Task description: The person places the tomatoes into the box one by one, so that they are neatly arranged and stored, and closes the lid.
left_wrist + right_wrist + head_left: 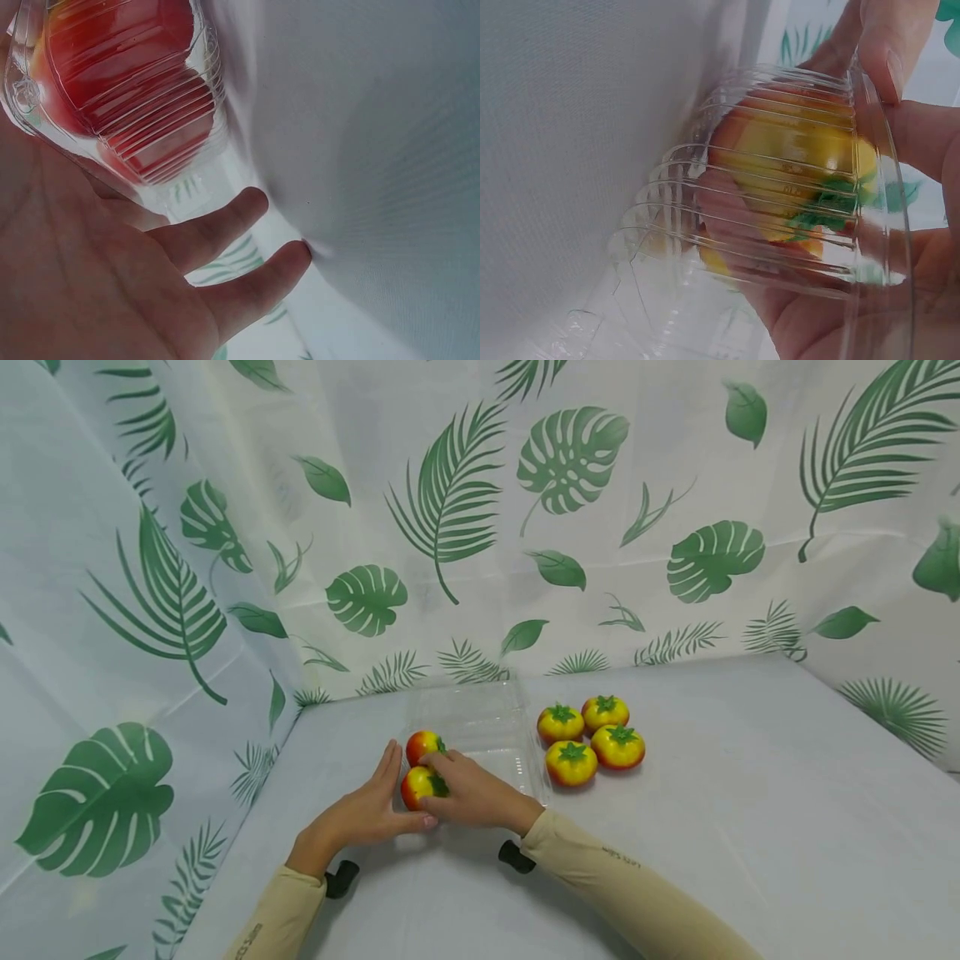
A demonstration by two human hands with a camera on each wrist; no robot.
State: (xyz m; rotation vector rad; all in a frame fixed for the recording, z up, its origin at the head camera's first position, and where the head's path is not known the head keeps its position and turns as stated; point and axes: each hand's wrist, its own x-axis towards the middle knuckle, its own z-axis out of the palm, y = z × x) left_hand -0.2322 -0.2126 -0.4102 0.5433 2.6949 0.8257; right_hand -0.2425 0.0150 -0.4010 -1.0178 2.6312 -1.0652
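Note:
A clear plastic clamshell box [517,768] stands in front of me with two red-and-yellow tomatoes along its left side, the rear tomato [422,746] and the front tomato [417,785]. My right hand [472,789] reaches into the box and holds the front tomato between thumb and fingers. In the right wrist view, that tomato [780,157] shows through the ribbed wall, its green calyx turned sideways. My left hand [363,810] rests along the box's left side, fingers straight and thumb stretched across the front. Through the wall in the left wrist view, the tomatoes [120,52] look red.
Several more tomatoes [572,762] with green calyxes sit grouped on the white table [720,827], right of the box. The box's lid [468,703] lies folded back toward the leaf-print curtain [480,527] behind.

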